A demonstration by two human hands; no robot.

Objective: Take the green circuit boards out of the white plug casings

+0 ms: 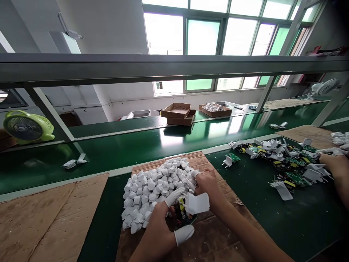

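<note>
My left hand (163, 227), with white finger cots on thumb and fingers, is closed around a circuit board (182, 214) with yellow and black parts. A white plug plate (197, 203) with pins is joined to that board. Just right of a heap of small white wrapped pieces (152, 185), my right hand (208, 183) has its fingers bent in against the heap's edge. Its index finger wears a white cot; whatever lies between its fingertips is hidden. The heap rests on a cardboard sheet (215, 233).
Several plug boards (291, 160) are piled at right, where another person's hand (335, 160) reaches in. A single board (231, 158) lies nearer. Beyond runs a green belt (131, 147) with cardboard trays (178, 112). A metal beam (174, 67) crosses above; a green fan (28, 126) stands left.
</note>
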